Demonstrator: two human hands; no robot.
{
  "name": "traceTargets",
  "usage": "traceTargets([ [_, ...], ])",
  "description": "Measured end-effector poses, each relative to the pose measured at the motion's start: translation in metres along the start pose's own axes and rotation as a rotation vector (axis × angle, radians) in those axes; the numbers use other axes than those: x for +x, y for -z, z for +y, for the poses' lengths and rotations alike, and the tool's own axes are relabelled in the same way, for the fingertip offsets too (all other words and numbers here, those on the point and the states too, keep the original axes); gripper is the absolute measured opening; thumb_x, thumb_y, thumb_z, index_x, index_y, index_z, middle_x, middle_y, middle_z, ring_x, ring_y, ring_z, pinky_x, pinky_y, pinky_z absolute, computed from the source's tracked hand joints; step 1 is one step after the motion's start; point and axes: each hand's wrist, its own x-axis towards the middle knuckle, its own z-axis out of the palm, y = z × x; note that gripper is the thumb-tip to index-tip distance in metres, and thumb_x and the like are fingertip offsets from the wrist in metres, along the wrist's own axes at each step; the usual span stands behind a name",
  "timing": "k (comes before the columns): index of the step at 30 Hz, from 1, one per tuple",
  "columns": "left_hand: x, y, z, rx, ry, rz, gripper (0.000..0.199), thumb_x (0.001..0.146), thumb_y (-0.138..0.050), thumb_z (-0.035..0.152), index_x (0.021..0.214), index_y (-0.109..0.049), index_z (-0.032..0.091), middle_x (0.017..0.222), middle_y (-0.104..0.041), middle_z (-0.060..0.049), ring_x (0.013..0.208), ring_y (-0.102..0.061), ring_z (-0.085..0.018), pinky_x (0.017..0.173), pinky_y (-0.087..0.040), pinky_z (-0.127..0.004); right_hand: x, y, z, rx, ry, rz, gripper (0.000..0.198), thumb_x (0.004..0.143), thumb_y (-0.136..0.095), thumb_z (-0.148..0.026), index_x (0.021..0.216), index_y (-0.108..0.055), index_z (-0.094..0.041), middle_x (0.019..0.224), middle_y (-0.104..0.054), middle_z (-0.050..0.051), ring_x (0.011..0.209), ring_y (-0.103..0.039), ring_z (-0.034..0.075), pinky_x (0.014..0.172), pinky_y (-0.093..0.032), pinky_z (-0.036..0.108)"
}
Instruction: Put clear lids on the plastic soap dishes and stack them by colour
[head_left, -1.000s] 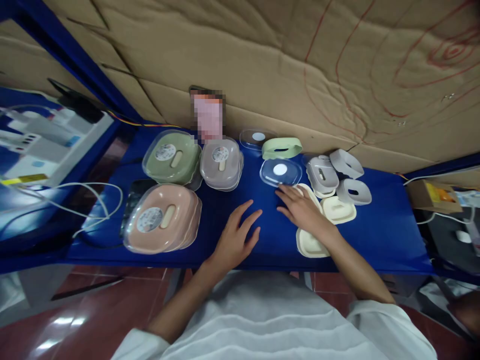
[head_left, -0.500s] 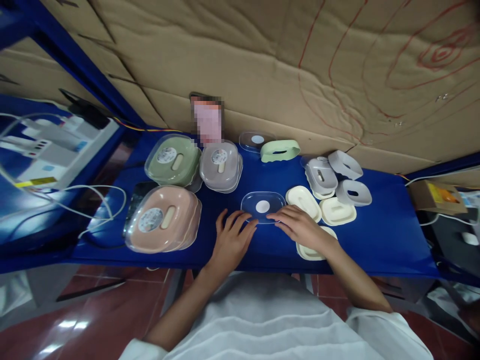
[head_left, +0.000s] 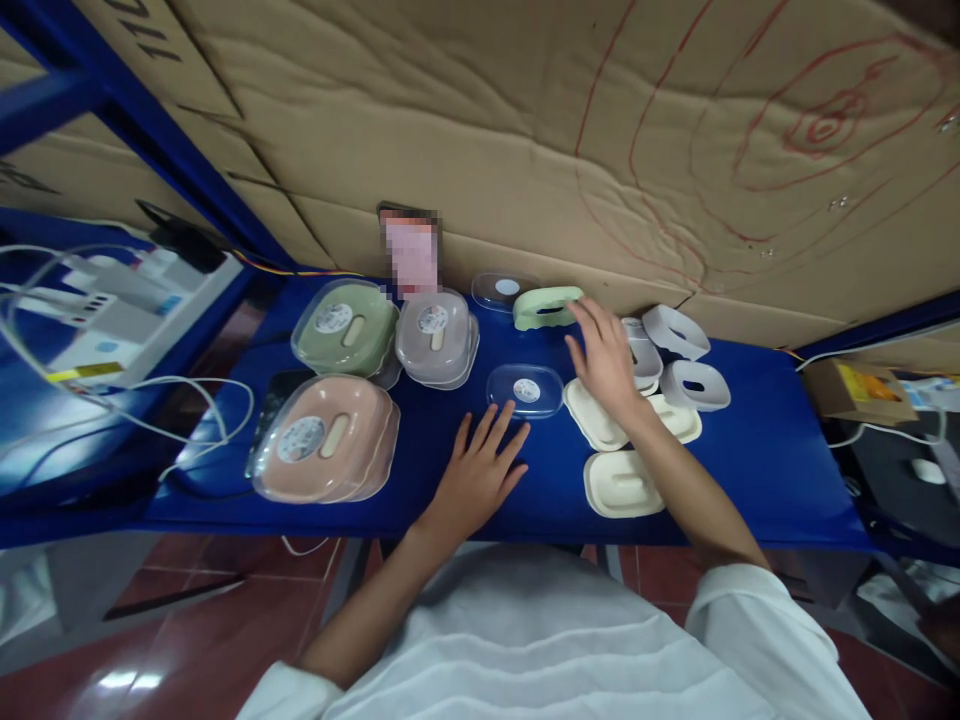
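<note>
Green plastic — an oval soap-dish part point(head_left: 547, 306) sits near the cardboard wall at the back of the blue shelf point(head_left: 750, 470), and the right hand point(head_left: 606, 362), fingers spread and holding nothing, reaches over the cream trays point(head_left: 622, 484) with fingertips just beside it. Left hand point(head_left: 480, 476) lies flat, fingers splayed, fingertips just short of the clear lid point(head_left: 525, 390) — not touching it.

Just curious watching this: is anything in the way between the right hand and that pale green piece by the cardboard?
Nothing visible. The right hand hangs open just right of the green piece, fingertips nearly touching it.
</note>
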Motion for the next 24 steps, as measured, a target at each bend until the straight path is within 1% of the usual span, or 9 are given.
traceTargets([
  [3, 0.000, 0.002, 0.001, -0.004, 0.028, -0.016, 0.053, 0.107, -0.059, 0.035, 0.158, -0.054, 0.022, 0.174, -0.035, -0.020, 0.157, -0.042, -0.041, 0.124, -0.039, -0.067, 0.025, -0.004, 0.006, -0.186, 0.038, -0.007, 0.058, 0.107, -0.048, -0.027, 0.163, -0.041, -0.014, 0.155, -0.055, 0.021, 0.145, -0.046, 0.038, 0.121, -0.035, 0.061],
  [5, -0.002, 0.003, 0.000, -0.023, 0.051, 0.003, 0.052, 0.107, -0.058, 0.035, 0.158, -0.054, 0.023, 0.174, -0.036, -0.021, 0.157, -0.043, -0.040, 0.124, -0.040, -0.064, 0.032, -0.007, 0.009, -0.259, 0.048, -0.036, 0.056, 0.104, -0.055, -0.026, 0.158, -0.048, -0.014, 0.141, -0.062, 0.020, 0.134, -0.052, 0.039, 0.117, -0.035, 0.061],
  [8, -0.005, 0.004, -0.003, -0.058, 0.091, 0.053, 0.052, 0.107, -0.059, 0.033, 0.157, -0.054, 0.023, 0.171, -0.040, -0.020, 0.154, -0.047, -0.038, 0.123, -0.044, -0.060, 0.025, -0.005, 0.011, -0.291, 0.052, -0.073, 0.035, 0.098, -0.062, -0.022, 0.132, -0.066, -0.015, 0.128, -0.066, 0.018, 0.122, -0.056, 0.038, 0.111, -0.038, 0.057],
  [11, -0.010, 0.006, -0.005, -0.099, 0.100, 0.164, 0.058, 0.105, -0.064, 0.031, 0.160, -0.049, 0.021, 0.169, -0.041, -0.023, 0.153, -0.048, -0.039, 0.119, -0.049, -0.058, -0.001, 0.007, 0.003, -0.203, 0.115, -0.117, 0.020, 0.094, -0.065, -0.019, 0.114, -0.066, -0.016, 0.117, -0.069, 0.015, 0.112, -0.059, 0.034, 0.103, -0.042, 0.049],
  [14, -0.016, 0.014, -0.004, -0.140, 0.052, 0.329, 0.068, 0.099, -0.074, 0.031, 0.161, -0.046, 0.022, 0.171, -0.037, -0.023, 0.158, -0.041, -0.039, 0.121, -0.048, -0.056, -0.045, 0.021, -0.025, -0.065, 0.293, -0.174, 0.010, 0.100, -0.062, -0.020, 0.110, -0.063, -0.020, 0.107, -0.071, 0.009, 0.105, -0.062, 0.029, 0.099, -0.043, 0.043],
  [16, -0.022, 0.020, -0.004, -0.144, -0.014, 0.318, 0.065, 0.098, -0.077, 0.031, 0.157, -0.051, 0.025, 0.170, -0.042, -0.020, 0.158, -0.041, -0.038, 0.124, -0.045, -0.057, -0.077, 0.028, -0.049, 0.032, 0.428, -0.236, 0.003, 0.105, -0.060, -0.023, 0.106, -0.062, -0.021, 0.102, -0.071, 0.006, 0.100, -0.063, 0.025, 0.099, -0.044, 0.041],
  [18, -0.029, 0.023, -0.005, -0.153, -0.097, 0.222, 0.049, 0.101, -0.073, 0.027, 0.148, -0.060, 0.024, 0.159, -0.057, -0.016, 0.153, -0.050, -0.035, 0.124, -0.046, -0.055, -0.103, 0.031, -0.068, 0.108, 0.481, -0.311, 0.007, 0.108, -0.059, -0.027, 0.109, -0.063, -0.021, 0.104, -0.071, 0.006, 0.103, -0.064, 0.023, 0.106, -0.044, 0.041],
  [21, -0.043, 0.022, -0.009, -0.176, -0.172, 0.112, 0.028, 0.105, -0.064, 0.019, 0.133, -0.069, 0.021, 0.140, -0.073, -0.011, 0.141, -0.062, -0.029, 0.118, -0.052, -0.049, -0.126, 0.032, -0.069, 0.161, 0.400, -0.305, 0.032, 0.105, -0.066, -0.046, 0.124, -0.064, -0.020, 0.118, -0.070, 0.010, 0.117, -0.063, 0.026, 0.110, -0.044, 0.044],
  [24, -0.059, 0.021, -0.016, -0.199, -0.161, 0.090, 0.029, 0.105, -0.062, 0.015, 0.132, -0.069, 0.020, 0.138, -0.074, -0.011, 0.141, -0.063, -0.029, 0.117, -0.053, -0.050, -0.137, 0.029, -0.042, -0.035, 0.112, -0.198, 0.049, 0.103, -0.066, -0.054, 0.137, -0.062, -0.018, 0.129, -0.069, 0.017, 0.123, -0.063, 0.033, 0.105, -0.046, 0.048],
])
